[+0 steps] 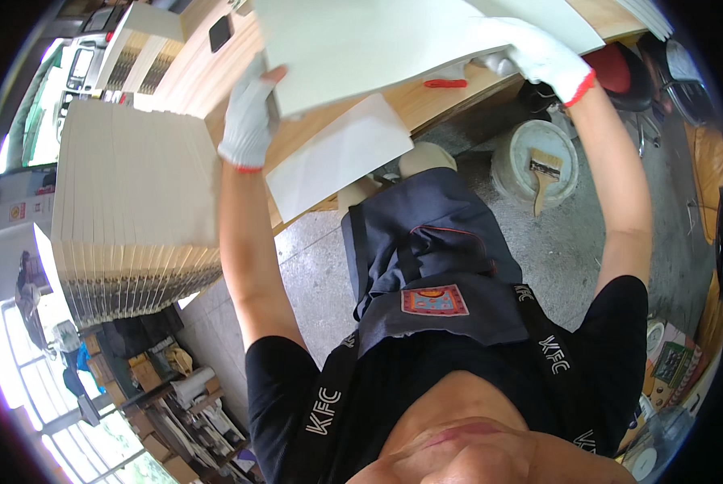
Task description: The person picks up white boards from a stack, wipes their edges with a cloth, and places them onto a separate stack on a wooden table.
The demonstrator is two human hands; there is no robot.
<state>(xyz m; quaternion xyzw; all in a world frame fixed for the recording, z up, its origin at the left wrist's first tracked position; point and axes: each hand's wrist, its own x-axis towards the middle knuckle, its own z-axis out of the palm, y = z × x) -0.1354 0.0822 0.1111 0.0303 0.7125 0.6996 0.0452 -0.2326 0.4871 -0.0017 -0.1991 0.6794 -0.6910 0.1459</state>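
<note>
A large white sheet, like thin card or paper, is held up over a wooden table at the top of the view. My left hand, in a pale knit glove with a bare thumb tip, grips its left near corner. My right hand, in a white glove with a red cuff, is closed at the sheet's right near edge; some fingers are hidden beneath. Under it, a smaller white sheet lies on the table's near edge, partly overhanging. A small red-and-white cloth-like item lies near my right hand.
At the left stands a tall stack of thick cream-coloured boards. A phone lies on the far tabletop. On the floor at right, a flat brush rests on a white bucket. Beyond it is a red-seated stool.
</note>
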